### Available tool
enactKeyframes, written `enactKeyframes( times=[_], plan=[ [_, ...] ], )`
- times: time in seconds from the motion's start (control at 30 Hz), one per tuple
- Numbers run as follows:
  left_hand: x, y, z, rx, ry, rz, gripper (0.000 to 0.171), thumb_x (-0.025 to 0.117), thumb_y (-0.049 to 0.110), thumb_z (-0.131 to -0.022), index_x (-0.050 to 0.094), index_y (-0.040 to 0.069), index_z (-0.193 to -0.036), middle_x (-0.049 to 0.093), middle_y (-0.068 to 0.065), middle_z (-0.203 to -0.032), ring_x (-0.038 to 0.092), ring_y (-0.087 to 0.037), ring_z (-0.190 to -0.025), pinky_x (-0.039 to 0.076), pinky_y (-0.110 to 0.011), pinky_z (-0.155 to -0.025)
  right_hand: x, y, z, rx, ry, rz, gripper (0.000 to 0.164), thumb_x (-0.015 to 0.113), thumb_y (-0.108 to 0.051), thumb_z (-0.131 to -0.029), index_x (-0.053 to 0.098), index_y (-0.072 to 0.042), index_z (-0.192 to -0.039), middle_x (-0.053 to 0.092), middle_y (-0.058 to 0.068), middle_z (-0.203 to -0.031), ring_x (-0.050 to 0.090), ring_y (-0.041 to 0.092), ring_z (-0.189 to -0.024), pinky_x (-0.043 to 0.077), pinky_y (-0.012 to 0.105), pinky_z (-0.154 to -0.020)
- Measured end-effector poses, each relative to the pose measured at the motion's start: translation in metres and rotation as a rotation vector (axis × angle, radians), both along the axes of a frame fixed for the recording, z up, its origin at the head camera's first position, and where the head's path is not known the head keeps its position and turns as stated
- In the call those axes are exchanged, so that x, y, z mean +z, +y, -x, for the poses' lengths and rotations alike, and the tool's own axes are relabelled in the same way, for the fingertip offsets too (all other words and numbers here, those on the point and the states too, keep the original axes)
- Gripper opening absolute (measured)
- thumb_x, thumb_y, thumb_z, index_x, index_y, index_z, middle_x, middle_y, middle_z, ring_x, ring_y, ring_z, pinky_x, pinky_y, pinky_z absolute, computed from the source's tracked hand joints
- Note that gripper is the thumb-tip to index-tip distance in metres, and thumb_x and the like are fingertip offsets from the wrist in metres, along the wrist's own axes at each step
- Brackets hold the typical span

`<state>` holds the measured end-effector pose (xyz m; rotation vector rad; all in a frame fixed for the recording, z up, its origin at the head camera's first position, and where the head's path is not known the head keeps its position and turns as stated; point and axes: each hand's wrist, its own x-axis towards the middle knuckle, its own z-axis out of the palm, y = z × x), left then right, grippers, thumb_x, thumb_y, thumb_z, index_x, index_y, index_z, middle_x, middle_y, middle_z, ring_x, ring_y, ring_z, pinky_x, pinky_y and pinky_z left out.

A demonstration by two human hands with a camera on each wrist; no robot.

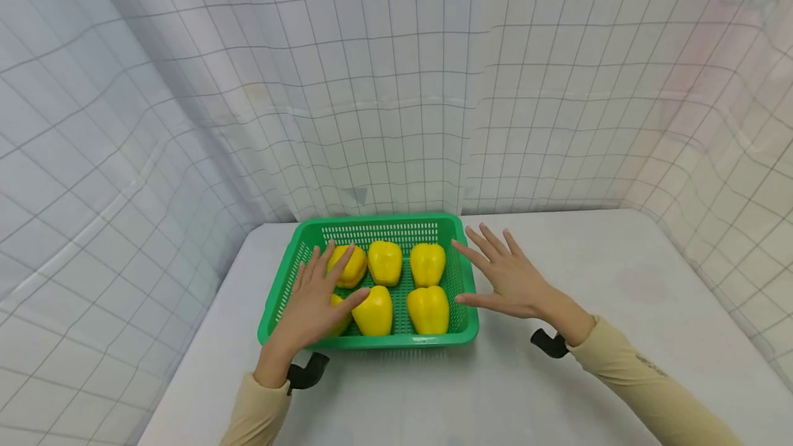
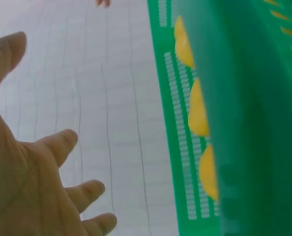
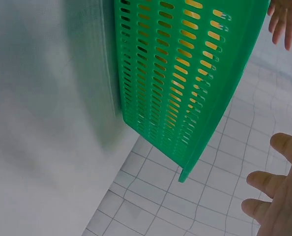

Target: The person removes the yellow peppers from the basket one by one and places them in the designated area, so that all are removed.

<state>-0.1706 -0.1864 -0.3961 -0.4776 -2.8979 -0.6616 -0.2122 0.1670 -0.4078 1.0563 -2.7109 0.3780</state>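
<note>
A green slotted plastic basket (image 1: 372, 342) holds several yellow bell peppers (image 1: 385, 263) in two rows. My left hand (image 1: 312, 305) is spread above the basket's left side, partly covering a front-left pepper. In the left wrist view its fingers (image 2: 62, 145) are apart with nothing between them. The right hand (image 1: 511, 277), also spread, hovers by the basket's right rim, its fingertips overlapping that rim in the head view. The right wrist view shows the basket's slotted side wall (image 3: 170, 73) with yellow behind the slots, and the right fingers (image 3: 264, 184) extended and holding nothing.
The basket stands on a white table (image 1: 588, 260) near its back edge. White gridded curtains (image 1: 396, 88) hang behind and on both sides. A black wrist mount (image 1: 306, 372) sits under the left wrist, another (image 1: 550, 343) under the right.
</note>
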Motion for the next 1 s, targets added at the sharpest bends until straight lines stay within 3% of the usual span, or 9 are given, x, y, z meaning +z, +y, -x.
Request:
enactKeyframes(
  times=[0.23,0.57,0.7,0.8,1.0],
  plan=[
    [-0.011,-0.038,-0.003,0.112,-0.047,-0.169,0.078,0.050,0.050,-0.095,0.014,0.013,-0.154,0.013,-0.023,-0.153,0.005,-0.047,-0.137,0.003,-0.064,-0.103,0.002,-0.011,0.005,0.014,-0.038,0.072,0.075,0.052,-0.061,-0.089,0.037,-0.015,-0.146,0.029,0.014,-0.151,0.014,0.032,-0.141,0.013,0.055,-0.108],
    [-0.031,-0.067,0.000,0.268,-0.125,-0.225,0.083,0.047,0.054,-0.095,0.009,0.009,-0.153,0.009,-0.024,-0.154,0.015,-0.047,-0.136,0.017,-0.068,-0.098,0.012,-0.032,0.011,0.013,-0.106,0.123,0.065,0.056,-0.056,-0.089,0.051,-0.013,-0.136,0.051,0.008,-0.133,0.042,0.028,-0.123,0.031,0.050,-0.099],
    [-0.036,-0.072,0.000,0.303,-0.139,-0.238,0.081,0.045,0.055,-0.095,0.013,0.010,-0.153,0.013,-0.023,-0.154,0.022,-0.047,-0.133,0.022,-0.068,-0.096,0.015,-0.040,0.013,0.001,-0.131,0.137,0.060,0.058,-0.053,-0.090,0.054,-0.011,-0.133,0.055,0.009,-0.126,0.047,0.028,-0.114,0.035,0.049,-0.095],
    [-0.039,-0.076,0.001,0.323,-0.165,-0.265,0.078,0.046,0.055,-0.094,0.017,0.012,-0.153,0.019,-0.023,-0.152,0.027,-0.047,-0.131,0.025,-0.067,-0.096,0.018,-0.046,0.015,0.009,-0.199,0.154,0.060,0.060,-0.050,-0.089,0.055,-0.007,-0.132,0.056,0.013,-0.123,0.050,0.029,-0.109,0.038,0.049,-0.092],
    [-0.044,-0.083,0.000,0.358,-0.266,-0.413,0.074,0.048,0.055,-0.094,0.019,0.023,-0.153,0.026,-0.022,-0.150,0.040,-0.043,-0.123,0.032,-0.062,-0.092,0.019,-0.058,0.022,0.020,-0.374,0.119,0.063,0.060,-0.047,-0.090,0.052,0.000,-0.131,0.055,0.018,-0.123,0.056,0.029,-0.104,0.047,0.041,-0.082]
  ],
)
